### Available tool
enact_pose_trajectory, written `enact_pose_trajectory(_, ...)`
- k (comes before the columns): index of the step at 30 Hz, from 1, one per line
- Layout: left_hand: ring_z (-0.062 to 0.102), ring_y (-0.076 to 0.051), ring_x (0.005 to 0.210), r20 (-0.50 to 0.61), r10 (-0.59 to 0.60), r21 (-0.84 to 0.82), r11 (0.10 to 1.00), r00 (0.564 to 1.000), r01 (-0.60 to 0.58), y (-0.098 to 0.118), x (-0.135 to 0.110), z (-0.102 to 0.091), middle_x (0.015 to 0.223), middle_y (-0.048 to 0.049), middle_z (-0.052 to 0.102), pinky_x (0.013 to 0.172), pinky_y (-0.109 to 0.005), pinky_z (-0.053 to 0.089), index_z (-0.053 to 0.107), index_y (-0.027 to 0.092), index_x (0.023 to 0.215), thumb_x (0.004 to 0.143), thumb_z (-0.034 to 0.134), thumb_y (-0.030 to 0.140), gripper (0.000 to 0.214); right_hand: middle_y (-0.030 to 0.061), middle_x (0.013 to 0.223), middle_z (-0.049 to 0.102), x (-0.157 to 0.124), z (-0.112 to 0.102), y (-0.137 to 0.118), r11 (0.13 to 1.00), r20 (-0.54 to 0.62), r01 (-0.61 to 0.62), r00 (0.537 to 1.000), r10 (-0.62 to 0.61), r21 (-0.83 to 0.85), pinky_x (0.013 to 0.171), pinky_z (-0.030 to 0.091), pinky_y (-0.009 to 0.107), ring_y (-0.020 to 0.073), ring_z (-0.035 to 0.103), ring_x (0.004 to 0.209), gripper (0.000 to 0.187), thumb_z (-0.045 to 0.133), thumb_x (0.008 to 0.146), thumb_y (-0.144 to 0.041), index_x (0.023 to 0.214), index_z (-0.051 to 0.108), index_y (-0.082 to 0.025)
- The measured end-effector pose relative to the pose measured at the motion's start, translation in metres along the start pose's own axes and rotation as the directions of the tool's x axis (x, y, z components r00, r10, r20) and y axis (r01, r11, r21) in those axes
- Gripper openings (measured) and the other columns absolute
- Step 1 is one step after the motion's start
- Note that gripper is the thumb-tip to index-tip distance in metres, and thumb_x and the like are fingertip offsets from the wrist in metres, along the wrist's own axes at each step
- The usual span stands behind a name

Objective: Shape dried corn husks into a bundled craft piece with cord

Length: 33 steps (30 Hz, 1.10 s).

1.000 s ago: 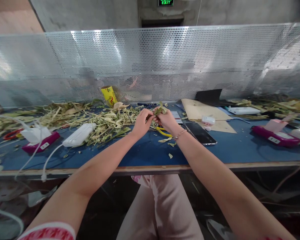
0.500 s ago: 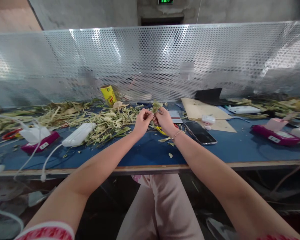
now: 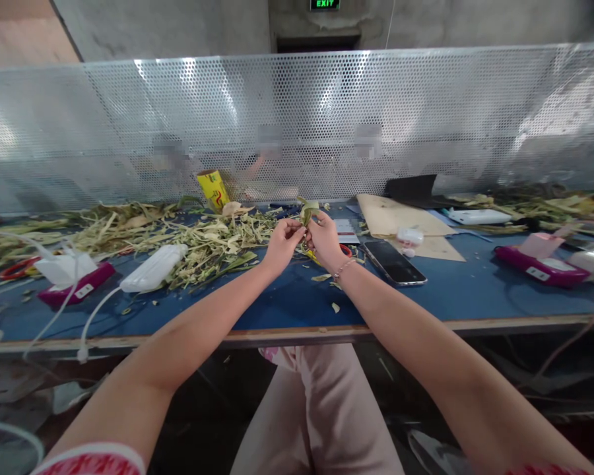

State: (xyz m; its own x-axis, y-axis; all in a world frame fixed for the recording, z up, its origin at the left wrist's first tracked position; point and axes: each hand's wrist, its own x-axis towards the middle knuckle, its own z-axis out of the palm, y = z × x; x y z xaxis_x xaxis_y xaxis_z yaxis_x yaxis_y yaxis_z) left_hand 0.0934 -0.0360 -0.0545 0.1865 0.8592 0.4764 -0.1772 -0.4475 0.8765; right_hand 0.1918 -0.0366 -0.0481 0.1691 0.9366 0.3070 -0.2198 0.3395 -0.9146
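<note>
Both my hands meet above the middle of the blue table. My right hand [image 3: 325,239] is closed in a pinch on a green dried leaf [image 3: 309,209], which sticks up past the fingertips. My left hand [image 3: 283,245] is closed too, its fingertips pressed against the leaf's lower end. A pile of dried leaves and stalks [image 3: 218,241] spreads on the table just left of my hands. Partly hidden below my right hand are scissors with red and yellow handles [image 3: 345,250]. Leaf scraps [image 3: 335,307] lie near the front edge.
A black phone [image 3: 395,262], a tan paper envelope [image 3: 396,216] and an earphone case [image 3: 410,236] lie to the right. Leftward are a white power bank [image 3: 154,267] and a purple power strip [image 3: 76,285]; another purple strip [image 3: 539,267] sits far right. A perforated metal screen [image 3: 307,125] stands behind.
The leaf has turned between my fingers and shows a different, broader side. My hands stay in nearly the same place, and the view has shifted slightly.
</note>
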Motion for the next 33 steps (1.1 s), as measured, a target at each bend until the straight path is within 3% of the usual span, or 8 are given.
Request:
enact_pose_trajectory(6, 0.051, -0.009, 0.058, 0.089, -0.037, -0.016, 0.999, 0.995, 0.038, -0.008, 0.006, -0.003, 0.064, -0.0008, 0.058, 0.061, -0.025, 0.040, 0.055, 0.014, 0.073, 0.075, 0.059, 0.029, 0.016, -0.0104, 0.037, 0.037, 0.001, -0.003, -0.003, 1.000, -0.022, 0.022, 0.999, -0.023, -0.009, 0.033, 0.021, 0.018, 0.0037, 0.029, 0.029, 0.008, 0.055, 0.072, -0.028, 0.074, 0.050, -0.022)
enact_pose_trajectory(10, 0.042, -0.007, 0.051, 0.089, -0.032, -0.014, 0.999, 0.995, 0.034, -0.012, 0.007, -0.003, 0.059, 0.0015, 0.052, 0.052, -0.022, 0.032, 0.053, 0.015, 0.070, 0.078, 0.055, 0.023, 0.012, -0.0112, 0.036, 0.035, 0.001, -0.004, -0.001, 0.999, -0.024, 0.037, 0.999, -0.037, 0.004, 0.032, 0.020, 0.018, 0.0038, 0.029, 0.028, 0.011, 0.056, 0.071, -0.031, 0.074, 0.050, -0.022)
enact_pose_trajectory(17, 0.035, -0.005, 0.045, 0.089, -0.210, -0.262, 0.938, 0.974, 0.226, 0.006, -0.002, 0.009, 0.052, 0.0039, 0.043, 0.048, -0.021, 0.028, 0.045, 0.015, 0.063, 0.077, 0.053, 0.013, 0.016, -0.0119, 0.033, 0.030, 0.000, 0.001, -0.003, 0.989, -0.035, -0.072, 0.996, 0.077, 0.132, 0.030, 0.015, 0.020, 0.0040, 0.024, 0.027, 0.013, 0.058, 0.069, -0.026, 0.065, 0.047, -0.021)
enact_pose_trajectory(21, 0.035, -0.005, 0.045, 0.115, -0.223, -0.289, 0.925, 0.968, 0.247, 0.011, -0.005, 0.010, 0.050, 0.0040, 0.041, 0.047, -0.020, 0.027, 0.046, 0.015, 0.062, 0.077, 0.052, 0.010, 0.017, -0.0113, 0.033, 0.032, -0.001, 0.003, -0.007, 0.974, -0.024, -0.113, 0.993, 0.119, 0.195, 0.029, 0.014, 0.020, 0.0039, 0.023, 0.027, 0.016, 0.058, 0.068, -0.023, 0.062, 0.044, -0.021)
enact_pose_trajectory(25, 0.036, -0.005, 0.046, 0.111, -0.197, -0.305, 0.926, 0.974, 0.222, 0.010, -0.004, 0.008, 0.053, 0.0039, 0.042, 0.048, -0.020, 0.028, 0.047, 0.015, 0.063, 0.077, 0.053, 0.009, 0.016, -0.0113, 0.031, 0.030, -0.001, 0.001, -0.008, 0.970, 0.018, -0.156, 0.988, 0.155, 0.185, 0.029, 0.014, 0.019, 0.0043, 0.022, 0.025, 0.019, 0.056, 0.072, -0.023, 0.061, 0.041, -0.022)
enact_pose_trajectory(30, 0.037, -0.004, 0.047, 0.088, -0.180, -0.309, 0.930, 0.980, 0.198, 0.009, -0.001, 0.004, 0.056, 0.0034, 0.044, 0.049, -0.021, 0.030, 0.045, 0.015, 0.062, 0.077, 0.055, 0.012, 0.018, -0.0064, 0.037, 0.042, 0.002, -0.003, -0.006, 0.956, 0.151, -0.240, 0.965, 0.215, 0.171, 0.030, 0.020, 0.019, 0.0049, 0.031, 0.030, 0.031, 0.056, 0.075, -0.043, 0.059, 0.042, -0.020)
enact_pose_trajectory(33, 0.038, -0.005, 0.048, 0.077, -0.170, -0.318, 0.930, 0.982, 0.186, 0.009, 0.001, 0.001, 0.056, 0.0032, 0.043, 0.049, -0.021, 0.030, 0.045, 0.015, 0.061, 0.076, 0.056, 0.014, 0.019, -0.0058, 0.042, 0.046, 0.002, -0.005, -0.004, 0.964, 0.208, -0.198, 0.965, 0.160, 0.175, 0.033, 0.023, 0.019, 0.0051, 0.036, 0.034, 0.031, 0.059, 0.072, -0.045, 0.062, 0.045, -0.019)
